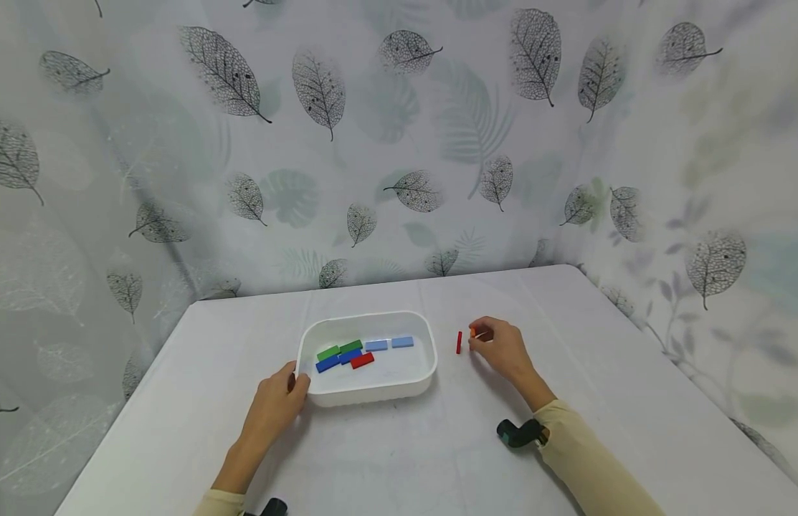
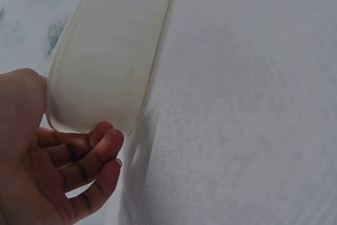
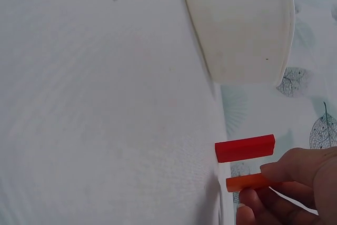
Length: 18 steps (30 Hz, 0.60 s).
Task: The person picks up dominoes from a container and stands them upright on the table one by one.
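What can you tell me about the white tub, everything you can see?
The white tub, apparently plastic, is a shallow, open-topped rounded rectangle with a thin rim. It sits upright on the white table, the left hand gripping its left end. Inside lie two green blocks, two dark blue blocks, two light blue blocks and one red block.

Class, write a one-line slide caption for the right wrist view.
The right hand pinches an orange block beside a red block, with a white tub nearby.
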{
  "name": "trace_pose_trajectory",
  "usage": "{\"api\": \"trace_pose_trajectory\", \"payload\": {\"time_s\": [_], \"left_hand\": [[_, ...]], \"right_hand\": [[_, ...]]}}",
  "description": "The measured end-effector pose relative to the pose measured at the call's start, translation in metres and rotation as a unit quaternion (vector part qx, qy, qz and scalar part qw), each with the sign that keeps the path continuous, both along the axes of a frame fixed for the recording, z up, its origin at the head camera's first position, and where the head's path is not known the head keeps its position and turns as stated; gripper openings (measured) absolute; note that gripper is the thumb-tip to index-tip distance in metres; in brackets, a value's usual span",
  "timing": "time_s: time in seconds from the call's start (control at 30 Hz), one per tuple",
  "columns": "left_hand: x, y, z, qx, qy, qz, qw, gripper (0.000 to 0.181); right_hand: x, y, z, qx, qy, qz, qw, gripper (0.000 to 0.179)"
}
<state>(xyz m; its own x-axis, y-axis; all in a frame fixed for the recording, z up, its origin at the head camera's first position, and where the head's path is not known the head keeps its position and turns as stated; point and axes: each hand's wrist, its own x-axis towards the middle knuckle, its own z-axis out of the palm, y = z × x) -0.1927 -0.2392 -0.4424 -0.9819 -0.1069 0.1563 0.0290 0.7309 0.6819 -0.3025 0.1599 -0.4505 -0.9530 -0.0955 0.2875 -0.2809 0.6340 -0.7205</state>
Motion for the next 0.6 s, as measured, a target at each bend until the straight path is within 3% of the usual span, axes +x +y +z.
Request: {"api": "trace_pose_trajectory", "payload": {"time_s": [0.6], "left_hand": [[-0.0015,-0.0003,-0.0029,0.004,0.002,-0.001,1.0000,0.036]], "right_hand": [[-0.0008,0.0015,-0.0021,0.001,-0.008,0.007,0.9999,0.030]]}}
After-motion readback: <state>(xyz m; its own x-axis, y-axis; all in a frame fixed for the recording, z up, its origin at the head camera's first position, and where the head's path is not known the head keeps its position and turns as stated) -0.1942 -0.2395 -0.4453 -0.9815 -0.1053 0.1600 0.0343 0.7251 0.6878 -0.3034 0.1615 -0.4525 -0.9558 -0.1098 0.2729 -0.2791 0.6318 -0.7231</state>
